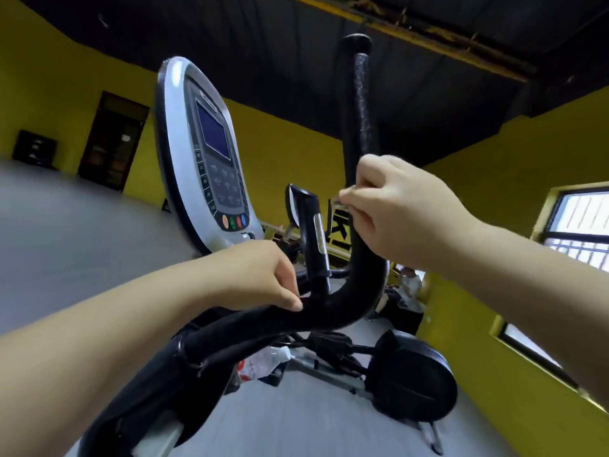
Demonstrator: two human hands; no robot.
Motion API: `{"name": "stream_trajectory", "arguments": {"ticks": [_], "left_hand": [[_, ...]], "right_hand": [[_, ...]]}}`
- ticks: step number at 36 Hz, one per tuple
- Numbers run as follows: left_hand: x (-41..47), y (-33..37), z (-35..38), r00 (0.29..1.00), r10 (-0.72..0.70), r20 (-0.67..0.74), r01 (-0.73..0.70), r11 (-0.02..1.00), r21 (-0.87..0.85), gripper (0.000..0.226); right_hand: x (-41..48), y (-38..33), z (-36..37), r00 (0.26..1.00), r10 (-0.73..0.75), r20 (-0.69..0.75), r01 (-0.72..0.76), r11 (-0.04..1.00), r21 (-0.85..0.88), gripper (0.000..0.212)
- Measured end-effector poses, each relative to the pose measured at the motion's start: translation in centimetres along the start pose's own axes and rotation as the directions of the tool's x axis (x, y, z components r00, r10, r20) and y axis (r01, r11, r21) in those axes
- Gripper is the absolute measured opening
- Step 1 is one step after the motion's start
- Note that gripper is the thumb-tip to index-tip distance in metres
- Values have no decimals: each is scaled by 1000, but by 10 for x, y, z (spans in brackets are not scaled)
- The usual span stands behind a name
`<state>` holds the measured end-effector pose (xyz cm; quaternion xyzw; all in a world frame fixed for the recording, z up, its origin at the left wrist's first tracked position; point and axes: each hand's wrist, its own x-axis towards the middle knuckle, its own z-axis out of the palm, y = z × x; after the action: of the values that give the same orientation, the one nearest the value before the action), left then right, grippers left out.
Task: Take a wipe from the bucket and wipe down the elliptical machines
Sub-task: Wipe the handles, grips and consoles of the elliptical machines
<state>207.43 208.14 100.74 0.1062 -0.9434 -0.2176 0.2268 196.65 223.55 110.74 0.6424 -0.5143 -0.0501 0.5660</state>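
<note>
The handlebar [361, 103] is covered in black foam, matt and finely pitted. The console [174, 127] is cased in smooth silver-grey plastic; its screen [212, 130] is glossy. A metal strip [320, 237] is set in the smooth black plastic grip [308, 219]. The wipe [344, 196] is seen as thin and crumpled.

Yellow walls [296, 143] run round the room under a dark ceiling [230, 37], and the grey floor [82, 225] spreads out to the left. A dark wooden door [112, 140] stands in the far wall, with a low black cabinet [34, 148] just to its left. The right wall holds a barred window [580, 222] with a smaller window [527, 351] lower down, and a seated person [408, 291] is near that wall, with a yellow sign with black letters [339, 232] beyond.
</note>
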Motion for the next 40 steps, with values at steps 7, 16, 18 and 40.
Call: {"name": "stream_trajectory", "arguments": {"ticks": [7,16,18,40], "left_hand": [[-8,-15,14,999,-27,26,26,1000,17,29],[-20,-27,29,999,-34,-40,31,997,-76,31],[-22,-31,32,998,-36,-52,31,996,-86,31],[-36,-58,43,995,-34,-96,19,987,-159,31]], "right_hand": [[-22,-22,-6,994,5,109,0,999,-47,12],[-55,-77,9,963,97,251,-84,995,-61,8],[-59,-85,11,943,130,305,-117,991,-61,9],[-45,-133,28,887,403,227,-392,915,-96,17]]}}
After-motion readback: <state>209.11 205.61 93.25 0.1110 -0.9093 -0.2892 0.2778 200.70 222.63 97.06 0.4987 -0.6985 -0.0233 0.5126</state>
